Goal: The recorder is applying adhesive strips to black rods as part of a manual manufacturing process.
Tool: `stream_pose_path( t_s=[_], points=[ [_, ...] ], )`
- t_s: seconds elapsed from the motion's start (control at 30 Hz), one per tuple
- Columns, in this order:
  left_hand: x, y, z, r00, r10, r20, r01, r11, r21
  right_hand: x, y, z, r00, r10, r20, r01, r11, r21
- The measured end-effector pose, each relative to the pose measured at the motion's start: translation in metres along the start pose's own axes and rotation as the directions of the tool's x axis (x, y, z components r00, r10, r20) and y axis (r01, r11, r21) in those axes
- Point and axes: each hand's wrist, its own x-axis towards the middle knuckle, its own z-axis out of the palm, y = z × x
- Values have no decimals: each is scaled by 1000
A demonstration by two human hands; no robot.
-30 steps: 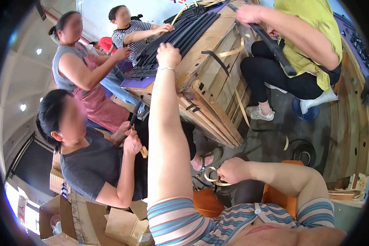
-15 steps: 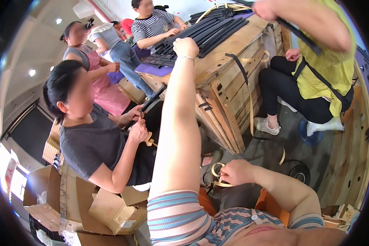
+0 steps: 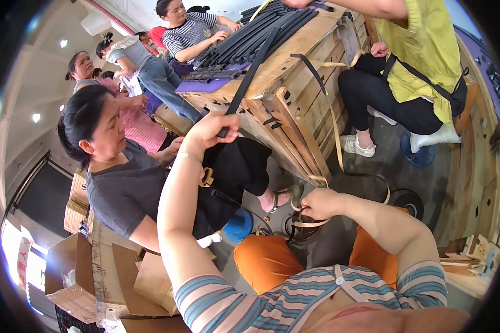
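Black strip (image 3: 250, 80) first: lower end in the left hand (image 3: 214, 127), left of centre in the frame, grip closed around it just short of the tip. Rest of it slanting up and right over the edge of the wooden table (image 3: 278, 75), toward the pile of black strips (image 3: 250, 41) at top middle. Right hand (image 3: 321, 203) below and right of centre, grip narrow, apparently pinching the pale strap (image 3: 311, 224); fingertips partly hidden, so can't tell how firmly.

Tips, for what little they're worth: guide the black strip along its own length, not sideways, or risk snagging the pile. Maybe slide the grip a bit further up too; such a long piece, held near one end, probably wags. Mind the neighbour in the grey shirt (image 3: 128, 183), close on the left. Best to angle the lower end away from there, toward the orange trousers (image 3: 264, 263) at bottom centre. Keep the strap loop open and untwisted. Watch the hanging strap (image 3: 336, 139) down the table's side, right of centre: easy to catch. Joined to the pinched one or separate? Unclear.
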Motion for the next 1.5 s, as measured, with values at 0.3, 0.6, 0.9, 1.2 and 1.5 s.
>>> stream_pose_path(
  t_s=[0.3, 0.6, 0.9, 1.2, 1.5],
  points=[
    [-2, -9, 43, 992, 117, 52, -98, 955, -279, 4, 9, -3, 994, 64, -91, -40, 968, 246],
    [-153, -143, 58, 988, 156, -24, -149, 871, -469, -6, 6, -16, 963, 183, -196, -92, 912, 399],
    [-166, -212, 63, 979, 188, -78, -201, 824, -530, 5, 5, -9, 933, 265, -243, -141, 892, 430],
    [-102, -200, 61, 942, 290, 168, -142, 799, -585, 10, 7, -6, 941, 234, -243, -136, 922, 363],
    [-2, -134, 71, 891, 412, 189, -73, 541, -838, 5, 11, -17, 947, 217, -239, -39, 812, 583]
  ],
)
